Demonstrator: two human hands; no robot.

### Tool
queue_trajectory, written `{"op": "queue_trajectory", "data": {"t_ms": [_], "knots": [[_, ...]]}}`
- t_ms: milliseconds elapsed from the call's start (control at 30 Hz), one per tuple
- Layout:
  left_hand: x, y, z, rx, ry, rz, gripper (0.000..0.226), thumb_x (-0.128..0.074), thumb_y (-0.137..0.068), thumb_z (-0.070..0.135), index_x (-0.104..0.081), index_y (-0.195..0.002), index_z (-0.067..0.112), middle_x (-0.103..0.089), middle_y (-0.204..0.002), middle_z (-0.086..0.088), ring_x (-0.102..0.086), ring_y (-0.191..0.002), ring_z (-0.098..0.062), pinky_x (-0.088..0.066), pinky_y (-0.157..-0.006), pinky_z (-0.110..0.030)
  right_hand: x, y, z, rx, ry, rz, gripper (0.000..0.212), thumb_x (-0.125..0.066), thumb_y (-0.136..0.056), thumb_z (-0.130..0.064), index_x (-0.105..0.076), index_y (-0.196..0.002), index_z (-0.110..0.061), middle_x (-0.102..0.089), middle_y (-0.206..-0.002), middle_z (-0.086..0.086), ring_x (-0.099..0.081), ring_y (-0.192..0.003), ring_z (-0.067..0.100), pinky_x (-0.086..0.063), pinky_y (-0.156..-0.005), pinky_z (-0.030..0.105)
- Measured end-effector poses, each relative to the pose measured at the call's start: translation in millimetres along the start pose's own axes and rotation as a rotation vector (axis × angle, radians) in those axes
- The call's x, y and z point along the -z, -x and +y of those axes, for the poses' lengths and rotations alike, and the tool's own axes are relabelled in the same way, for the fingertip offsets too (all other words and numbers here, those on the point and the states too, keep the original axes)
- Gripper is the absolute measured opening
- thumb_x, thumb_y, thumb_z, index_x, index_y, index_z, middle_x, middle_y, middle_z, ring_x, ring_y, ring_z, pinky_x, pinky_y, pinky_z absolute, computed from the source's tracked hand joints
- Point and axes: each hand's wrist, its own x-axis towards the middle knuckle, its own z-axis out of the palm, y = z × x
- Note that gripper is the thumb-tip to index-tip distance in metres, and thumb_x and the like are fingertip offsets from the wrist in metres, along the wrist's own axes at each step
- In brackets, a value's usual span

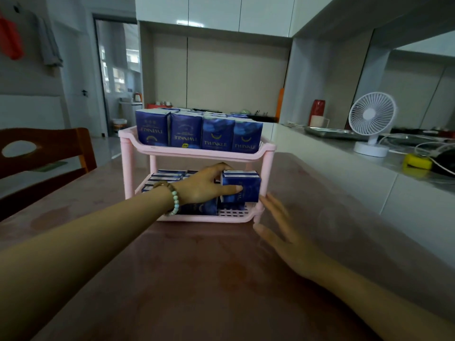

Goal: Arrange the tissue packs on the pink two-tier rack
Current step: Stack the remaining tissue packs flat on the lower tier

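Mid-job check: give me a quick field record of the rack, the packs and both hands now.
rack: pink two-tier plastic rack, standing on reddish-brown table
upper tier: dark blue tissue packs upright, four across the front
lower tier: further blue packs at back left; front right grid bare
left hand: grips single dark blue tissue pack at lower tier's right
right hand: open, blurred, beside rack's front right leg

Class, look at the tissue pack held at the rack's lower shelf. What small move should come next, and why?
Probably the left hand sets its pack down on the bare right front of the lower shelf; the top shelf looks full along its front.
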Motion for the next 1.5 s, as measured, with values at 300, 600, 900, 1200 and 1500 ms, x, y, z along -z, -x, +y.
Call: {"op": "queue_trajectory", "data": {"t_ms": [300,600,900,1200,1500], "knots": [[4,-10,-35,0.042,-0.602,-0.061,0.073,-0.063,-0.061,0.069,-0.055,-0.123,0.031,-0.049,-0.111,0.000,-0.043,-0.105,-0.020,-0.037,-0.100,-0.036,-1,-1,1,0.010,-0.004,0.014,0.065,-0.046,-0.081,-0.055,-0.012,-0.136,-0.052,-0.006,-0.139,-0.036,-0.009,-0.128,-0.015,-0.016,-0.106,0.019],[11,5,-48,-0.043,-0.706,-0.088,0.074,-0.043,-0.086,0.063,-0.023,-0.148,0.027,-0.025,-0.155,-0.002,-0.027,-0.141,-0.018,-0.021,-0.117,-0.033,1,-39,12,-0.170,-0.294,0.084,0.061,-0.066,-0.078,-0.044,-0.038,-0.132,-0.037,-0.044,-0.131,-0.021,-0.045,-0.116,-0.001,-0.040,-0.088,0.012],[6,12,-47,-0.077,-0.811,-0.047,0.063,-0.041,-0.092,0.052,-0.025,-0.147,0.027,-0.031,-0.153,0.000,-0.032,-0.139,-0.019,-0.028,-0.113,-0.035,-15,-69,5,-0.169,-0.330,0.134,0.048,-0.057,-0.091,-0.024,-0.044,-0.137,-0.020,-0.055,-0.113,-0.009,-0.054,-0.092,0.005,-0.052,-0.068,0.020],[50,73,-51,-0.090,-0.768,-0.011,0.101,-0.010,-0.069,0.086,-0.023,-0.147,0.022,-0.036,-0.150,-0.002,-0.038,-0.133,-0.018,-0.027,-0.111,-0.025,-10,-21,-15,0.283,0.022,0.389,0.041,-0.064,-0.085,-0.025,-0.046,-0.122,-0.025,-0.045,-0.122,-0.015,-0.038,-0.115,-0.017,-0.027,-0.096,-0.001],[48,77,-70,-0.124,-0.973,0.061,0.067,-0.024,-0.086,0.053,-0.052,-0.132,0.012,-0.059,-0.131,-0.011,-0.061,-0.114,-0.027,-0.048,-0.094,-0.039,-53,-117,-61,0.102,0.127,0.042,0.045,-0.027,-0.102,-0.031,-0.038,-0.141,-0.014,-0.034,-0.151,0.005,-0.027,-0.140,0.016,-0.013,-0.111,0.018]]}}
